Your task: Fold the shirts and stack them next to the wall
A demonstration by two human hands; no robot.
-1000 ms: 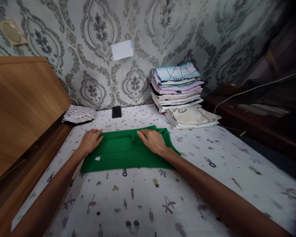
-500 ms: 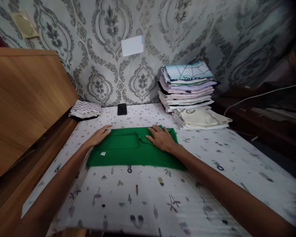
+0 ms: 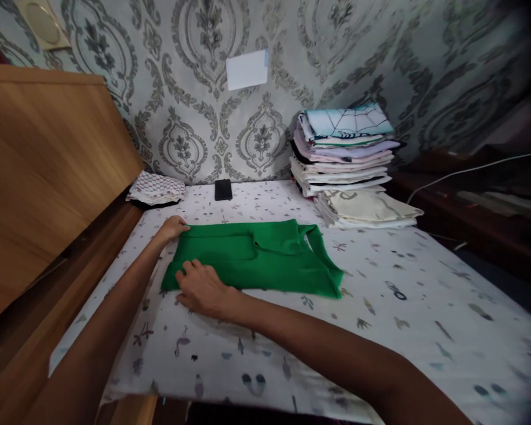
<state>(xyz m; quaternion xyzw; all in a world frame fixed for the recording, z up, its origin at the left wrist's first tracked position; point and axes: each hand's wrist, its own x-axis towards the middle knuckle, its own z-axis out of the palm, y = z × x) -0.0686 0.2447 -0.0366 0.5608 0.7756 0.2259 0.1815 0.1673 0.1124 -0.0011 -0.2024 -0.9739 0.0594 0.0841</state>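
Note:
A green T-shirt (image 3: 221,248), folded into a long strip, lies flat on the patterned bed sheet. Its collar end points right, where a small pale neck label shows. At the far left corner of the shirt, my left hand (image 3: 172,228) is closed, its fingertips pinching the cloth edge. My right hand (image 3: 203,290) reaches across to the near left part; its fingers are curled on the green cloth with the thumb by the near edge, so it looks closed on the fabric. A sleeve lies folded over on top of the shirt.
A tall stack of folded clothes (image 3: 343,159) stands at the back right, beside a lower cream pile (image 3: 367,208). A black phone (image 3: 223,190) lies by the wall. Folded patterned cloth (image 3: 156,189) sits at the back left, next to a wooden cabinet (image 3: 48,177).
My right hand has moved from the collar end to the near left part of the shirt, uncovering the collar. My left hand has shifted slightly to the far left corner and closed.

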